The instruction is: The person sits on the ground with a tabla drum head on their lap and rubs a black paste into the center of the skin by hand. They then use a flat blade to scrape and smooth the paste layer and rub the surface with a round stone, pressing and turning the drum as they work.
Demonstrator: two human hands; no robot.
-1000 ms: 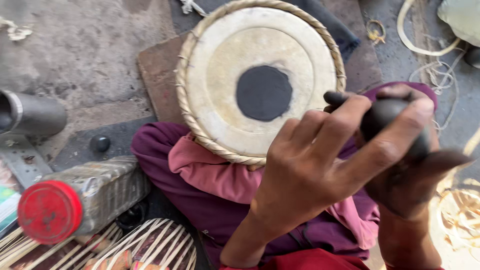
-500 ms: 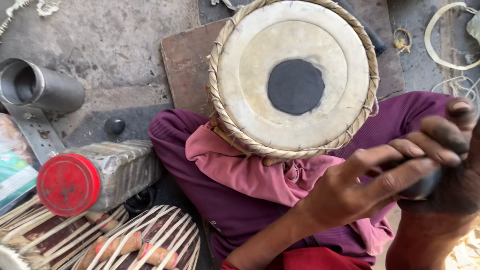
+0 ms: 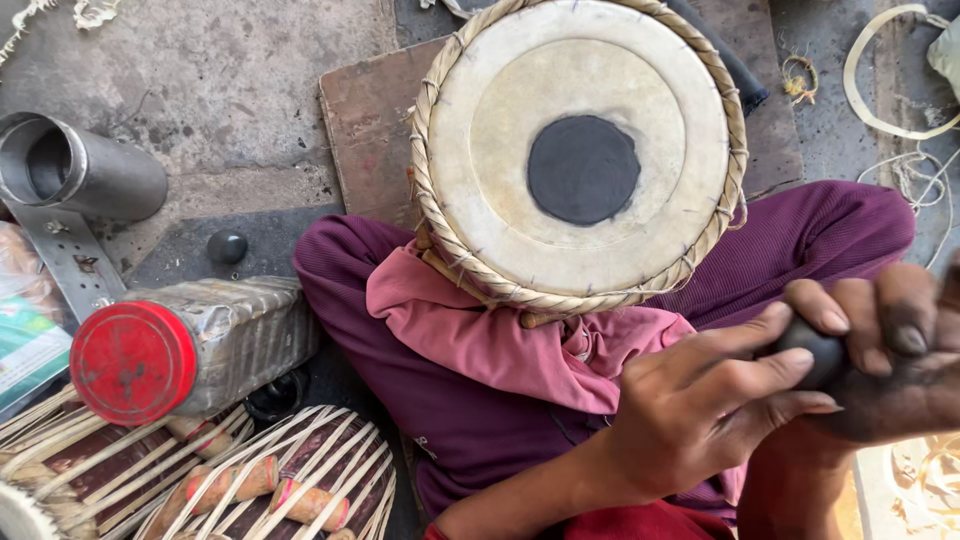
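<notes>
Both hands, left (image 3: 700, 410) and right (image 3: 900, 360), clench a dark stone (image 3: 815, 350) at five o'clock from the drum (image 3: 580, 150).

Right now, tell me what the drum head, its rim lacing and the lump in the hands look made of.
Drum head: looks like stretched animal hide, pale and matte, with scuffs; its black centre patch seems a dull dried paste. Rim lacing: apparently braided rawhide or cane, straw-coloured with visible twists. Dark lump, held between left hand and right hand: smooth, slightly shiny, possibly stone; hard to tell.
</notes>
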